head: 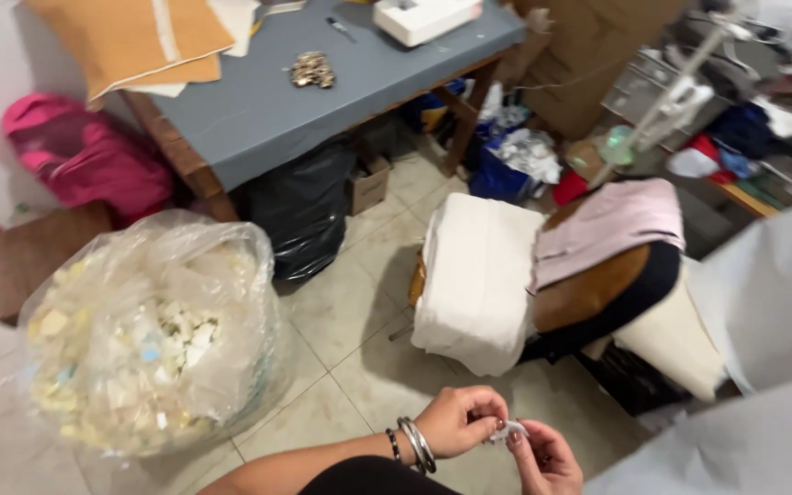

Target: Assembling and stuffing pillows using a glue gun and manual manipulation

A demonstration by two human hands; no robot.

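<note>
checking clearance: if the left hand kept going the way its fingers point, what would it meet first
The left hand points right, at the small white piece it pinches; just past that is the right hand. Depth is unclear.

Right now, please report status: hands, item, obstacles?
Left hand and right hand both pinch small white piece with fingers. Clear bag of scraps left. Nothing between hands.

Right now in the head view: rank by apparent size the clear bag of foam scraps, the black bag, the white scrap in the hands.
1. Clear bag of foam scraps, though it's nearer the camera.
2. Black bag.
3. White scrap, tiny, pinched between both hands.
</note>
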